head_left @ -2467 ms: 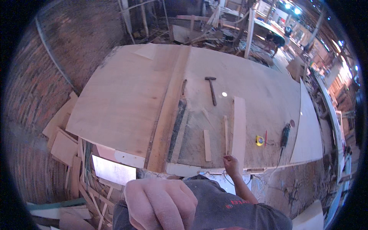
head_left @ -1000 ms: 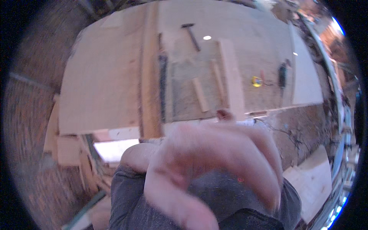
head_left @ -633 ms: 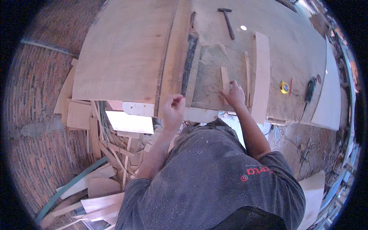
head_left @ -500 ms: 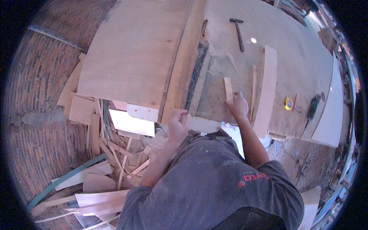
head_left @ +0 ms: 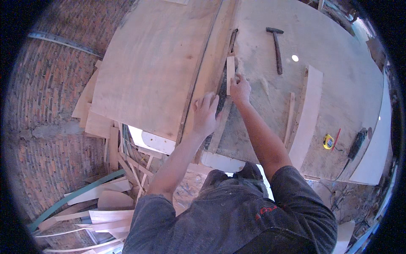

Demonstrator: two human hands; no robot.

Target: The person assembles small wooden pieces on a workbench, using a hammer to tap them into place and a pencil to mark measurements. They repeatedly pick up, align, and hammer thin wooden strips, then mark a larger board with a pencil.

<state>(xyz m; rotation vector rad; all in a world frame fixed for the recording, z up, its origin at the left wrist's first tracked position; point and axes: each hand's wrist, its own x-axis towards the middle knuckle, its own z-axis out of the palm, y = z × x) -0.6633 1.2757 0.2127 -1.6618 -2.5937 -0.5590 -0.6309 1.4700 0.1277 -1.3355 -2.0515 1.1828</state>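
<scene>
My right hand [head_left: 240, 89] is closed on a short pale wood strip [head_left: 230, 70], gripping it near its lower end. The strip lies lengthwise beside a long straight wooden bar [head_left: 210, 55], above a dark strip [head_left: 220, 100] set in the worktable. My left hand [head_left: 206, 113] is nearer to me, with fingers stretched forward over the bar and the dark strip. Nothing shows in that hand, though its palm is hidden. Beyond the wood strip is a narrow dark piece [head_left: 233, 40] in the tabletop.
On the tabletop's right side lie a hammer [head_left: 277, 50], a long pale board [head_left: 307, 114], a thin batten [head_left: 290, 116], a yellow tape measure [head_left: 328, 142], a red pencil [head_left: 336, 139] and a dark corded tool [head_left: 358, 143]. Wood offcuts [head_left: 112, 216] heap on the floor left, near a brick wall [head_left: 55, 89].
My right hand has carried the wood strip left and forward to the bar. My left hand has moved forward from the table's near edge, its fingers now extended. The whole view has shifted slightly.
</scene>
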